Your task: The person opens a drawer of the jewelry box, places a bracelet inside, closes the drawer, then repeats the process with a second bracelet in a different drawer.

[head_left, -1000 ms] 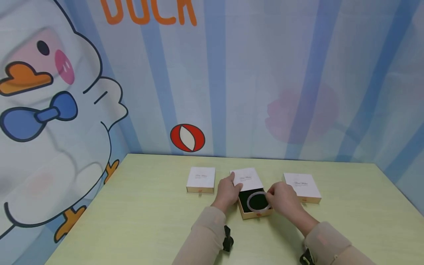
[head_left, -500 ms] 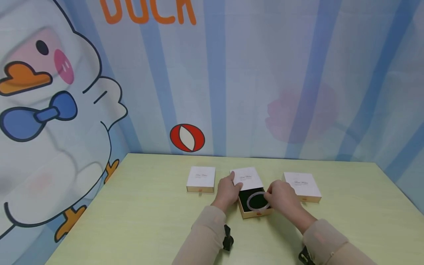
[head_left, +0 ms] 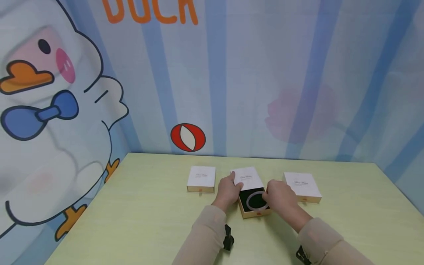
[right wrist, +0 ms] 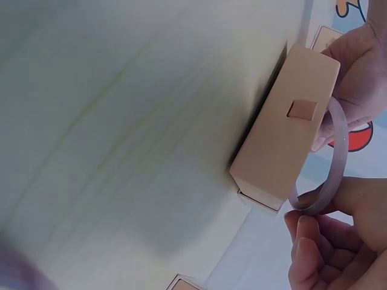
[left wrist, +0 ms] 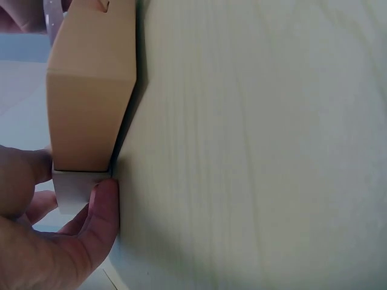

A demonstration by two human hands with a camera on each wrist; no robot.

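Observation:
A white-lidded drawer box sits mid-table with its drawer pulled out towards me, showing a dark green lining in the head view. My left hand grips the white sleeve at its left side; the left wrist view has the thumb and fingers around the sleeve end. A pale lilac bangle is tilted over the open drawer, part of it standing above the drawer's edge. My right hand pinches the bangle's right side between thumb and fingers. Whether its lower edge touches the lining cannot be told.
One closed white box stands to the left and another closed white box to the right, close behind my right hand. The pale yellow table ends at a blue striped backdrop with a duck print.
My right hand has shifted slightly left and its wrist has turned a little. The bangle stays over the drawer, almost unmoved. My left hand keeps its grip on the sleeve.

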